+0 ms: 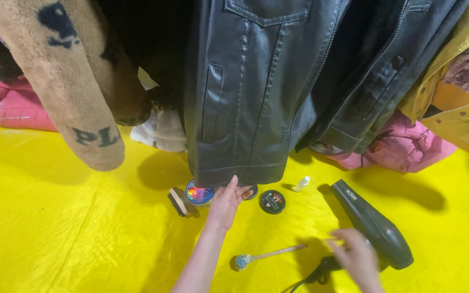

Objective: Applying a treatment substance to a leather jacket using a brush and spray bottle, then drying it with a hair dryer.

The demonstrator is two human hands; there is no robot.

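A glossy black leather jacket (245, 92) hangs over smooth yellow plastic sheeting (55, 228), beside a matt plastic hairdryer (373, 225).

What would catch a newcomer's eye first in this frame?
The bright yellow sheet covering the floor, and the black leather jacket hanging at centre, its hem held by the left hand. At lower right, the right hand is at the handle of a black hair dryer. Round tins, a small brush and a wooden-handled dauber lie below the jacket.
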